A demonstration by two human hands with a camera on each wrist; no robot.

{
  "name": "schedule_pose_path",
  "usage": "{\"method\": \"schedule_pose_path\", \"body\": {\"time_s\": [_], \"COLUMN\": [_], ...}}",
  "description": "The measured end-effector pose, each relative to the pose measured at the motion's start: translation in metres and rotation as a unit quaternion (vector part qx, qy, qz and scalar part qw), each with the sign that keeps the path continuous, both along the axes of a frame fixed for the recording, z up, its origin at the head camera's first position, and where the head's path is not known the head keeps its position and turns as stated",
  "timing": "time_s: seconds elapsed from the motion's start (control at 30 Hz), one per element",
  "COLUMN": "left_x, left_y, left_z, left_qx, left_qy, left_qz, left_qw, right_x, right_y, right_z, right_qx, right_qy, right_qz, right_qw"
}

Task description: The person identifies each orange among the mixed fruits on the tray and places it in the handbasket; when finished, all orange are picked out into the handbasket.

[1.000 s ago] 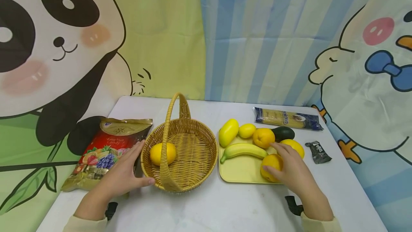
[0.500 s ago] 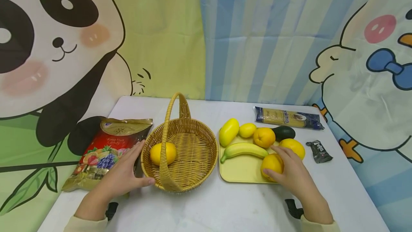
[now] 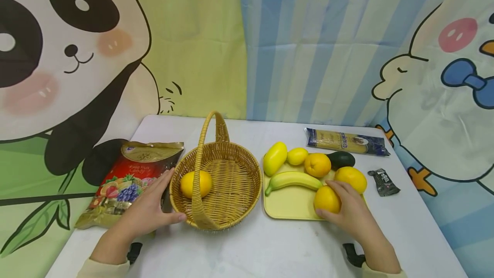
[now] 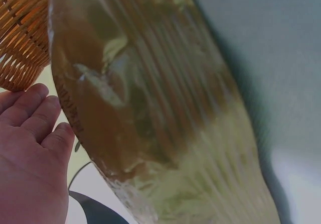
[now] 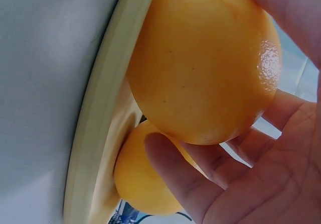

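I had the right hand [image 3: 350, 207] curled round an orange [image 3: 325, 199] at the near right corner of the tray [image 3: 287, 205]. The left hand [image 3: 148, 209], fingers loosely spread, touched the basket [image 3: 231, 185], left of the tray, which held a round fruit [image 3: 203, 183]. A banana [image 3: 292, 179] lay on the tray; a packet [image 3: 335, 139] lay behind it on the worktop [image 3: 251, 248].

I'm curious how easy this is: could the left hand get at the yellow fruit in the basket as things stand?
Probably yes: the left hand is right beside the open-topped basket; only the handle, which crosses part of the yellow fruit in the head view, seems partly in the way.
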State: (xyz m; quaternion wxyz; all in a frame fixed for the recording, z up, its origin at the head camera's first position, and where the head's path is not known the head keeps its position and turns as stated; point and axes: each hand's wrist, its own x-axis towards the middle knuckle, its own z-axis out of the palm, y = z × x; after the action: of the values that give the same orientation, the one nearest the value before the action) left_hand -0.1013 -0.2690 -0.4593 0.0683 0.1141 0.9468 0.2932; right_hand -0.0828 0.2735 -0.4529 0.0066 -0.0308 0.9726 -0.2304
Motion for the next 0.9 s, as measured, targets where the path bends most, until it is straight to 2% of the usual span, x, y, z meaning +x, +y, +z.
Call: {"method": "schedule_pose_path", "body": {"time_s": [0.3,0.57,0.9], "left_x": [0.000,0.000,0.000], "left_y": [0.000,0.000,-0.001], "left_z": [-0.001,-0.001,-0.002], "left_qx": [0.001,-0.002,-0.003], "left_qy": [0.003,0.010,0.009], "left_qz": [-0.004,-0.006,-0.005], "left_qw": [1.0000,0.9999,0.9999], "right_x": [0.001,0.001,-0.001], "right_y": [0.001,0.000,-0.003], "right_z": [-0.003,-0.001,0.009], "right_qx": [-0.002,-0.004,-0.004], "right_qy": [-0.015,-0.010,-0.018], "right_qz": [-0.009,-0.010,-0.004], "right_qw": [1.000,1.000,1.000]}}
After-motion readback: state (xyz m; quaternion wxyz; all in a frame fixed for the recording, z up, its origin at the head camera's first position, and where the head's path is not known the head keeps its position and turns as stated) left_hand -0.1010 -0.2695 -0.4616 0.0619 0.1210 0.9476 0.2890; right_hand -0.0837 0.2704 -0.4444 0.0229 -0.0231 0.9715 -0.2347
